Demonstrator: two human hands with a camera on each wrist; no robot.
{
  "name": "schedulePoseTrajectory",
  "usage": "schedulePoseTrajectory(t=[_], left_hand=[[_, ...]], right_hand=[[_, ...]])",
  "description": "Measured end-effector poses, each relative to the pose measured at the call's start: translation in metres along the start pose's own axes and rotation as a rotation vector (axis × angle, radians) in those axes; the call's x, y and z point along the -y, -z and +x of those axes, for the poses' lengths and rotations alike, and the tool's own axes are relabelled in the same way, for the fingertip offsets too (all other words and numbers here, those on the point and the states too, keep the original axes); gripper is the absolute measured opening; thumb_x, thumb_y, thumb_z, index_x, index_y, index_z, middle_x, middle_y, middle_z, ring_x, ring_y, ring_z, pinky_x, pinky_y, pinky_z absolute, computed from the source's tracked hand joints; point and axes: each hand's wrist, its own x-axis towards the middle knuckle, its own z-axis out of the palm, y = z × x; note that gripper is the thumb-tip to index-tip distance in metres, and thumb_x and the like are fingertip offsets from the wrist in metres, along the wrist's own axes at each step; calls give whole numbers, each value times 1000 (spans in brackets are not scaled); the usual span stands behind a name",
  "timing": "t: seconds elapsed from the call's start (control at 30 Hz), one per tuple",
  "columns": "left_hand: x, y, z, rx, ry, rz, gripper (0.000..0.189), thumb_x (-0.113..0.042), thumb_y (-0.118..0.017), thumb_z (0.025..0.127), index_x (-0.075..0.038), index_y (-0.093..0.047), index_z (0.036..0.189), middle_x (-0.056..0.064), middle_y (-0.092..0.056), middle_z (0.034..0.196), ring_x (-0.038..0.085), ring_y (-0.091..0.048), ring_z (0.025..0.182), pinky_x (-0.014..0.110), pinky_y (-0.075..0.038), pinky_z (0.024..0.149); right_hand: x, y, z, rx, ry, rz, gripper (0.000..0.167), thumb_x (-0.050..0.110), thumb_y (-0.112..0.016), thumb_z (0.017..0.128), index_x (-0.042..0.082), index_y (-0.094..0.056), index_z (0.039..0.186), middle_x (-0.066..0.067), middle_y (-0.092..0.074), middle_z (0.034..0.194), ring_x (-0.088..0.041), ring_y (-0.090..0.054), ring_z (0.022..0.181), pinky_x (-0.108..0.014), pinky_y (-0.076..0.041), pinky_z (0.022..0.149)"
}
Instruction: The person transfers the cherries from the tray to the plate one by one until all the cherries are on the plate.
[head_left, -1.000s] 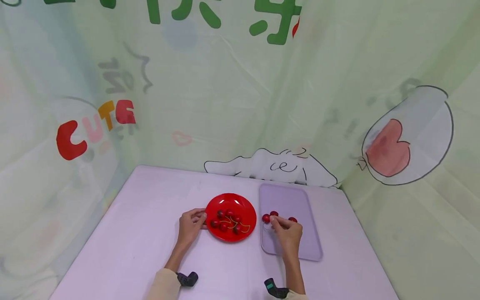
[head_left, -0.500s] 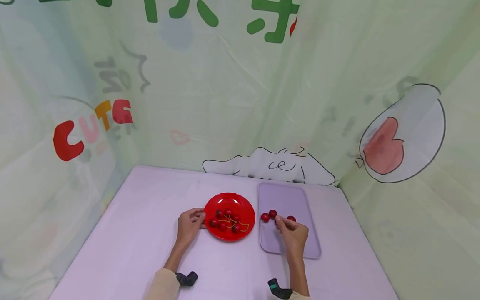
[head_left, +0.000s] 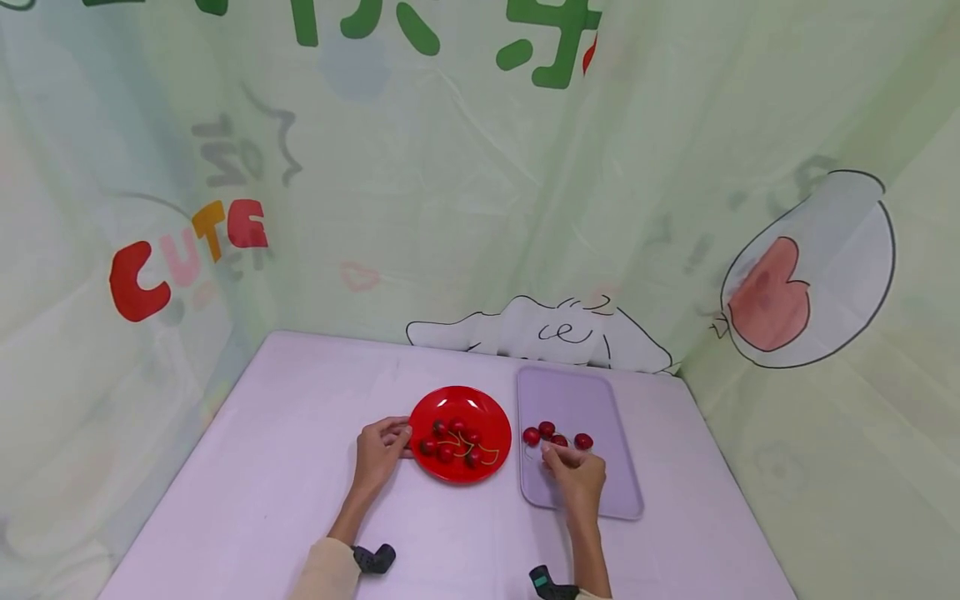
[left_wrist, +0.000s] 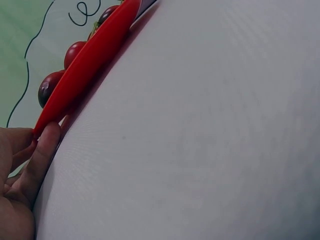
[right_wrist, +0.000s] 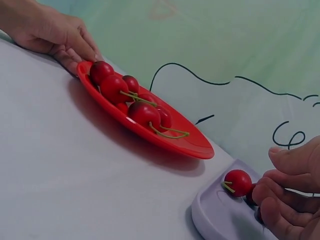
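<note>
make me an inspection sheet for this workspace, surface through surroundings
Surface: pale table, smooth where visible
Things: red plate bearing several cherries, some with green stems; purple tray to its right, at least four cherries on it
Clutter: nothing seen
Hands: left hand pinches the plate's rim; right hand over the tray, unclear whether holding anything
Cables: nothing seen
Surroundings: printed curtain behind and at both sides
</note>
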Motion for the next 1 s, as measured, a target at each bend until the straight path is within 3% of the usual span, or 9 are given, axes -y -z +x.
schedulePoseTrajectory(t=[0.23, 0.57, 0.77, 1.0], left_hand=[[-2, 1, 0, 0, -4, 13, 27, -3, -72, 104, 3, -76, 130, 24, -80, 115, 23, -82, 79, 20, -66, 69], [-1, 1, -1, 1, -12, -1, 27, -4, -71, 105, 4, -75, 130, 25, -80, 115, 23, -82, 79, 22, -67, 69], [-1, 2, 0, 8, -14, -7, 26, -3, -71, 104, 5, -75, 129, 26, -80, 115, 23, -82, 79, 20, -66, 68], [0, 1, -1, 8, -6, 7, 27, -4, -71, 105, 4, -75, 131, 24, -80, 115, 20, -82, 79, 20, -66, 70]], right_hand=[[-1, -6, -1, 18, 52, -87, 27, 14, -83, 98, -7, -82, 115, -22, -83, 94, -12, -79, 73, -5, -56, 71], [-11, -16, 6, 29, 150, -302, 20, 9, -88, 92, -3, -85, 107, -22, -83, 95, -24, -78, 82, -10, -55, 64], [-9, -22, 4, 32, 148, -331, 20, 7, -88, 90, -5, -84, 106, -23, -82, 91, -25, -75, 82, -15, -54, 61], [-6, -26, 2, 33, 148, -329, 17, 6, -87, 92, -3, -85, 106, -22, -82, 93, -30, -75, 86, -12, -53, 62]])
